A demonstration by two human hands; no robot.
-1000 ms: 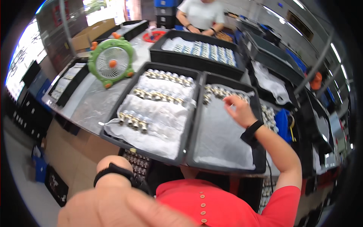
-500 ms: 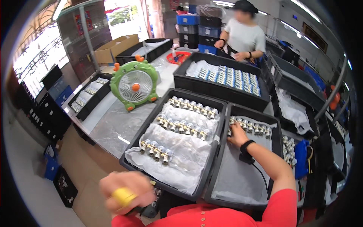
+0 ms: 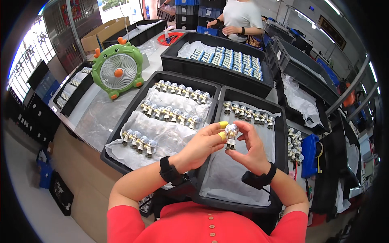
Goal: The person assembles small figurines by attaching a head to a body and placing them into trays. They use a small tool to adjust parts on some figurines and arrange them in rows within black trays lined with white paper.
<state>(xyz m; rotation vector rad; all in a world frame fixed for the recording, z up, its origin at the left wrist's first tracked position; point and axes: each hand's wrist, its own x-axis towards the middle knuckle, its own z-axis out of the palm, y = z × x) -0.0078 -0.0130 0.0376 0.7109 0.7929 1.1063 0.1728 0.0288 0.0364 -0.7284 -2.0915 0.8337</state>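
Observation:
Above the right-hand black tray point(image 3: 215, 178), a small figurine point(image 3: 231, 137) with pale blue-grey hair and a white outfit stands upright between my hands. My right hand point(image 3: 252, 149) grips it, the thumb at its feet and the fingers by its head. From the other side, my left hand point(image 3: 200, 146) closes two yellow-covered fingertips against it near the head. A row of similar figurines point(image 3: 248, 114) lies at the far end of this tray, on white lining. The left-hand tray point(image 3: 117, 160) holds three rows of like figurines point(image 3: 172, 113) on white sheets.
A green frog-shaped fan point(image 3: 118, 73) stands on the table at left. Behind the trays is a larger black bin point(image 3: 174, 60) of blue-and-white figurines. More figurines point(image 3: 295, 143) and a blue bin point(image 3: 310, 156) sit at right. Another person point(image 3: 242, 18) stands across the table.
My right hand has come back from the far row to the tray's middle with a figurine. My left hand, blurred low at the left before, has moved up and right to meet it.

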